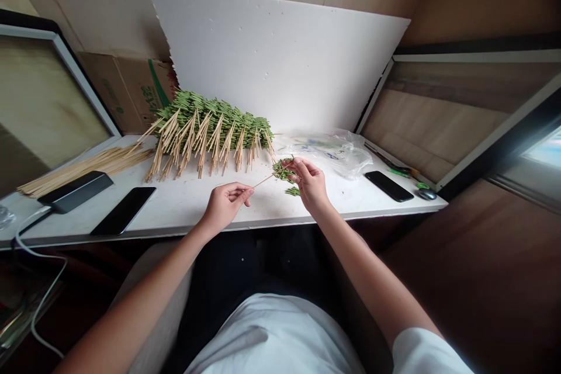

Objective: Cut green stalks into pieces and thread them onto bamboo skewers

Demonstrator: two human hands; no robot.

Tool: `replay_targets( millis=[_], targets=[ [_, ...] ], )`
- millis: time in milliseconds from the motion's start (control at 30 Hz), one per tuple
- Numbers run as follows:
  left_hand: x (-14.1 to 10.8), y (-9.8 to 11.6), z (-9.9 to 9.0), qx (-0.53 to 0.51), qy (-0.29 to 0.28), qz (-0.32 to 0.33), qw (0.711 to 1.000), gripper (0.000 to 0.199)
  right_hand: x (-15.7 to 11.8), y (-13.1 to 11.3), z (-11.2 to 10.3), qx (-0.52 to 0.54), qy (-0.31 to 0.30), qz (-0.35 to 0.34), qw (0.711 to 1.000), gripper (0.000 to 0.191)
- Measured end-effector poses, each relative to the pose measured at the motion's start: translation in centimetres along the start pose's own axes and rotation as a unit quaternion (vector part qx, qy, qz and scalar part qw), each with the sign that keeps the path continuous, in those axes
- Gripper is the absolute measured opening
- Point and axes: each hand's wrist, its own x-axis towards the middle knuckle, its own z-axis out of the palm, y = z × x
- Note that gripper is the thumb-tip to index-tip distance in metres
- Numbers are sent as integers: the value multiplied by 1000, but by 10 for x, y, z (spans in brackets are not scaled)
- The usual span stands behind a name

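Between my hands runs a thin wooden stick, slanting up to the right. My left hand is closed, pinching its lower end. At its upper end my right hand pinches a small green piece at the fingertips, over a little heap of cut green pieces. A smaller group of green pieces lies just below that heap. To the left, a large stack of skewered green pieces stands with its bare stick ends fanned towards me.
Loose wooden sticks, a black power bank with a white cable and a phone lie at left. Clear plastic bags, another phone and a small green-black item are at right. A white board stands behind.
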Motion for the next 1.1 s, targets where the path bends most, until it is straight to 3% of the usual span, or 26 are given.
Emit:
replay_targets(
  millis=[433,1100],
  targets=[
    [-10,-1,15,-14,33,15,999,33,-15,3,17,18,71,-37,997,37],
    [-17,6,33,-62,46,-22,997,39,-33,15,36,34,68,-21,997,36]
  ],
)
